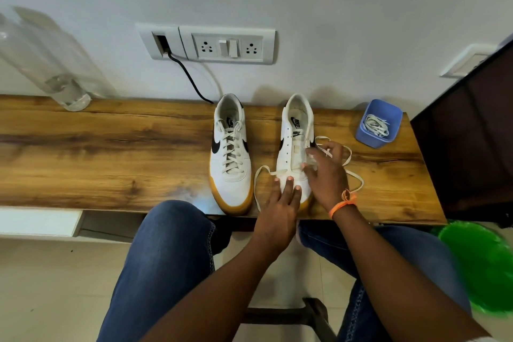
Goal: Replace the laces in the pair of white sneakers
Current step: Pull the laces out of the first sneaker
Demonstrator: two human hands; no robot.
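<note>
Left hand (pixel 280 204) flat, fingers straight, pressing toe of right sneaker (pixel 295 147), whose long axis runs heel-to-wall; right hand (pixel 327 172) nearer the eyelets, pinching the loose lace (pixel 354 173), eyelets just left of its fingertips.

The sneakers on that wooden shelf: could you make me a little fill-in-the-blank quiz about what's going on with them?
1. The left sneaker is fully ____, while the right sneaker has mostly bare eyelets.
2. The left hand rests on the right sneaker's ____.
3. The right hand pinches a loose white ____.
4. Spare laces lie in a ____ cup.

Missing words: laced; toe; lace; blue
</note>
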